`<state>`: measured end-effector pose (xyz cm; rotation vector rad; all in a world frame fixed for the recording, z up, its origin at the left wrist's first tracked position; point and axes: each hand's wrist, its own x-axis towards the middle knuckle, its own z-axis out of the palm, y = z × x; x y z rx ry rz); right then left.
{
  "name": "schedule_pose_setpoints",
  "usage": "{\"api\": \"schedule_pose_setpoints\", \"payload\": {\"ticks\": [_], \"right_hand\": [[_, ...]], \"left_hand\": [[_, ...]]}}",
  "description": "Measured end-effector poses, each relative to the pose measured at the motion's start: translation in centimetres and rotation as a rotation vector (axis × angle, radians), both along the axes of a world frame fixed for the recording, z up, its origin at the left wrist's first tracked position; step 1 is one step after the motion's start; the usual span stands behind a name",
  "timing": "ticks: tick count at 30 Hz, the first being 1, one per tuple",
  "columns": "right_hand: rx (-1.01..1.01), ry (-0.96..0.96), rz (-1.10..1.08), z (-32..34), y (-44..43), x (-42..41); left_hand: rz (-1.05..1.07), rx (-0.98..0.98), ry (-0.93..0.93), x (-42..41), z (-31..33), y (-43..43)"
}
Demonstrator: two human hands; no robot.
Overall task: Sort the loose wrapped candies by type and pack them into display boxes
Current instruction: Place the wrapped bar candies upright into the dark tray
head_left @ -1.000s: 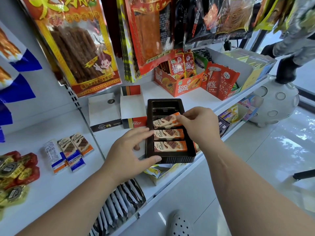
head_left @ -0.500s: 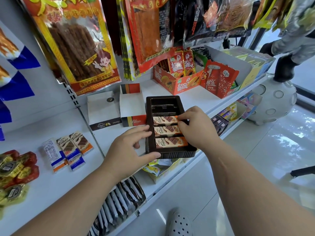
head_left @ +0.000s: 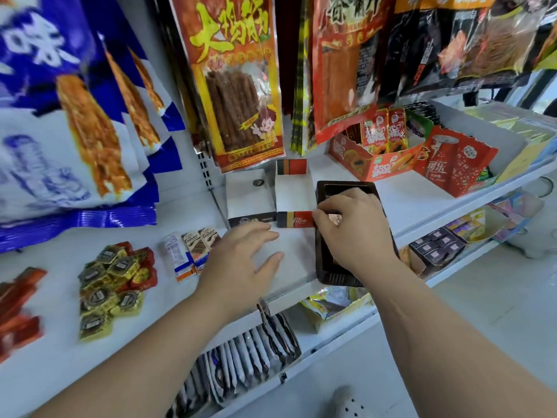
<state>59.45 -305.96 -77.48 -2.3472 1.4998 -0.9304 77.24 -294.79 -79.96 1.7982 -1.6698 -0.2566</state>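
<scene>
Centre of frame: one dark tray (head_left: 334,279) and two white display boxes (head_left: 250,194) side by side. Just left of those, three loose wrapped bars (head_left: 193,251). Lower left: roughly seven gold-foil candies (head_left: 99,297), exact count blurred. One copper-foil piece (head_left: 334,218) pinched in right hand (head_left: 352,236).

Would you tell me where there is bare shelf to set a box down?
Bare shelf lies between the left hand and the dark tray, and again between tray and orange box. Left of the hand, gold candies and bars crowd it.
</scene>
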Motion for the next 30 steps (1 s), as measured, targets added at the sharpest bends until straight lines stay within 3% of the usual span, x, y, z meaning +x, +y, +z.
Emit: {"api": "schedule_pose_setpoints", "payload": {"ticks": [3, 7, 16, 25, 30], "right_hand": [[0.056, 0.022, 0.192, 0.3, 2.0, 3.4], [0.172, 0.197, 0.455, -0.4, 4.4, 7.2], [0.251, 0.571, 0.590, -3.1, 6.3, 10.6], [0.224, 0.300, 0.408, -2.8, 4.8, 9.3], [0.264, 0.272, 0.327, -3.0, 4.5, 8.9]], "left_hand": [[0.135, 0.056, -0.217, 4.3, 1.6, 2.7], [0.302, 0.185, -0.389, 8.6, 2.3, 6.0], [0.203, 0.411, -0.506, 9.3, 0.5, 6.0], [0.105, 0.306, -0.334, 10.8, 0.9, 5.2], [0.064, 0.367, -0.465, 11.7, 1.1, 5.0]]}}
